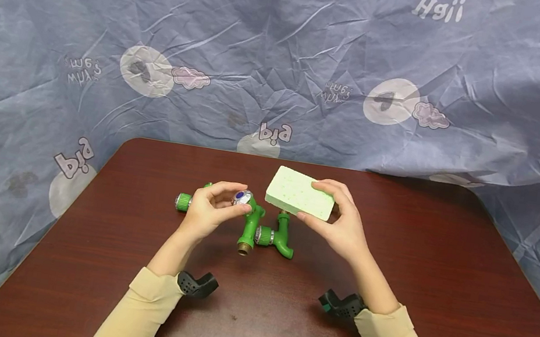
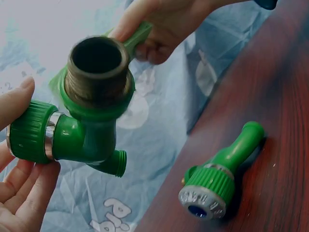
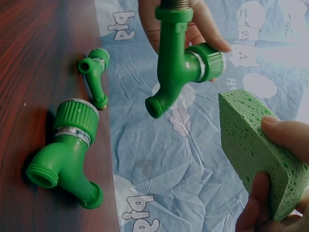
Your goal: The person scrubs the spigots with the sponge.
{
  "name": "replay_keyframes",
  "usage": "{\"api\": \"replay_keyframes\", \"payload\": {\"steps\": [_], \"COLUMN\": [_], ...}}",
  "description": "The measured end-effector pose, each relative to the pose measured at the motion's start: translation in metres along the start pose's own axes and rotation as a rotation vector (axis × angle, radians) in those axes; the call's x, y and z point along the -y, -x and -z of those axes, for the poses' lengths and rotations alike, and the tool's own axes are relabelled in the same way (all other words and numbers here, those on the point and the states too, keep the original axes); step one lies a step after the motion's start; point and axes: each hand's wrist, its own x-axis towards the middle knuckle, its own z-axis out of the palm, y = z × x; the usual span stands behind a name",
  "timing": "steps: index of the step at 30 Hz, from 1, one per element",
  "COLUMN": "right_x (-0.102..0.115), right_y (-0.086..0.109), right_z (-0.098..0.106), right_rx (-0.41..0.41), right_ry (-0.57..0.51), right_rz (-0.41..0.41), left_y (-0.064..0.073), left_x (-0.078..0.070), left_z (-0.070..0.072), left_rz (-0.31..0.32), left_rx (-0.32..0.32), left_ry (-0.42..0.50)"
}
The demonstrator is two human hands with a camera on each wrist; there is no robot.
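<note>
My left hand (image 1: 205,208) grips a green tap (image 1: 251,225) by its ribbed knob, holding it above the table. In the left wrist view the tap's brass threaded end (image 2: 96,67) faces the camera. A light green sponge (image 1: 298,192) is pinched between the thumb and fingers of my right hand (image 1: 343,221). The right wrist view shows the sponge's porous face (image 3: 256,145) close to the held tap (image 3: 174,67), with a gap between them. A second green tap (image 1: 282,235) lies on the table between the hands. Another tap (image 1: 183,202) is partly hidden behind my left hand.
The dark red-brown wooden table (image 1: 246,318) has rounded far corners. A wrinkled blue-grey printed cloth (image 1: 286,65) hangs behind it. Black wrist mounts (image 1: 198,285) sit on both forearms, near the cuffs of the yellow sleeves (image 1: 141,313).
</note>
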Motion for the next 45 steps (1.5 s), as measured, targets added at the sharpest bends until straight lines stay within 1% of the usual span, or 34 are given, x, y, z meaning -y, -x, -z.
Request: {"api": "replay_keyframes", "payload": {"steps": [4, 9, 15, 22, 26, 29, 33, 39, 43, 45], "right_x": [-0.003, -0.006, -0.008, -0.008, -0.01, -0.011, -0.011, -0.012, -0.012, -0.012], "right_y": [-0.001, -0.003, -0.004, -0.004, -0.005, -0.005, -0.005, -0.005, -0.006, -0.006], "right_z": [0.004, 0.008, 0.011, 0.014, 0.015, 0.016, 0.016, 0.017, 0.019, 0.019], "right_rx": [-0.016, -0.034, -0.047, -0.058, -0.063, -0.066, -0.067, -0.066, -0.067, -0.067], "right_ry": [0.025, 0.013, -0.016, -0.013, -0.022, -0.033, -0.047, -0.045, -0.033, -0.026], "right_rz": [0.003, -0.004, -0.023, -0.013, -0.003, 0.006, 0.009, 0.0, -0.002, -0.004], "left_y": [-0.002, -0.003, -0.003, -0.003, -0.004, -0.003, -0.003, -0.002, -0.001, -0.001], "left_x": [0.005, 0.015, 0.026, 0.039, 0.048, 0.055, 0.064, 0.073, 0.075, 0.076], "left_z": [0.008, 0.016, 0.025, 0.03, 0.029, 0.028, 0.027, 0.025, 0.024, 0.023], "left_rz": [0.016, 0.041, 0.118, 0.212, 0.271, 0.293, 0.313, 0.349, 0.353, 0.349], "left_rx": [0.001, 0.022, 0.006, -0.001, -0.024, -0.034, -0.024, -0.037, -0.04, -0.045], "left_ry": [0.051, 0.135, 0.174, 0.208, 0.171, 0.149, 0.13, 0.085, 0.016, -0.035]}}
